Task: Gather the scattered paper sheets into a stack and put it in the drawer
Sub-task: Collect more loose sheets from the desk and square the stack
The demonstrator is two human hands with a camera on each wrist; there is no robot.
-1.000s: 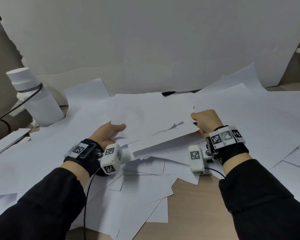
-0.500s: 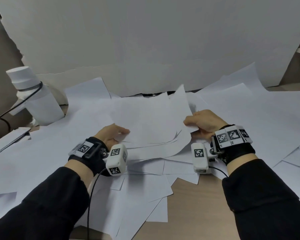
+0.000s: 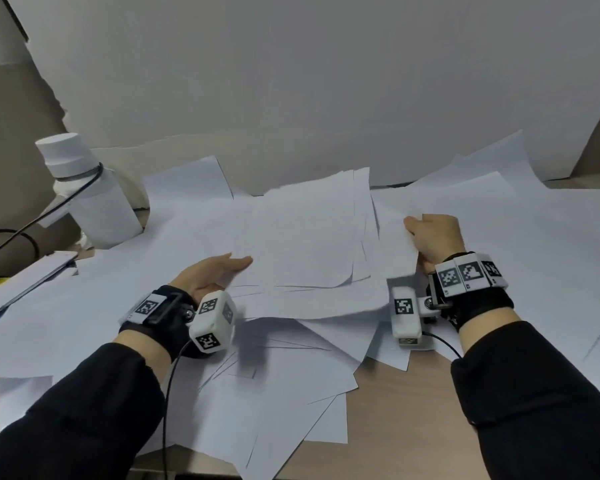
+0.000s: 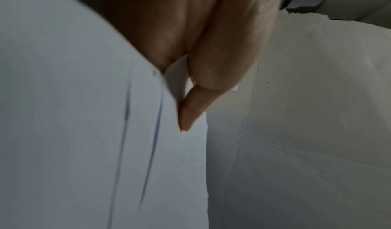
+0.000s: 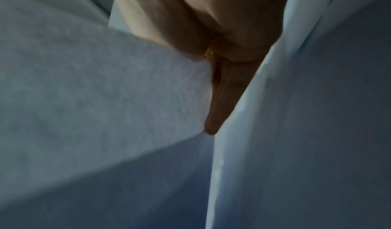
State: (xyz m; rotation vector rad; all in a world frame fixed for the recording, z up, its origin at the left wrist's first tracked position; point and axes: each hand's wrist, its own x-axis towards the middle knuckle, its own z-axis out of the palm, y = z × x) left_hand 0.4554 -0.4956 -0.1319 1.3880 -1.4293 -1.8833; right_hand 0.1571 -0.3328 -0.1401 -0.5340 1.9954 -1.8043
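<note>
A loose bundle of white paper sheets [image 3: 309, 244] hangs between my two hands above the table. My left hand [image 3: 229, 266] holds its near left edge, thumb on top and fingers hidden beneath. The left wrist view shows the left hand [image 4: 196, 85] pinching a sheet edge [image 4: 177, 75]. My right hand [image 3: 426, 233] grips the bundle's right edge. In the right wrist view the right hand [image 5: 222, 75] has its fingers wedged between sheets [image 5: 105, 85]. More loose sheets [image 3: 274, 375] lie scattered under and around the bundle. No drawer is in view.
A white bottle [image 3: 87, 199] with a black cable [image 3: 32, 220] looped round it stands at the back left, and a phone [image 3: 25, 282] lies near it. A white board [image 3: 291, 81] closes the back. Bare wooden table [image 3: 395, 427] shows at the front.
The bundle has been lifted and pulled flatter, with its sheets overlapping more closely. My right hand has shifted a little to the right; the left hand has barely moved.
</note>
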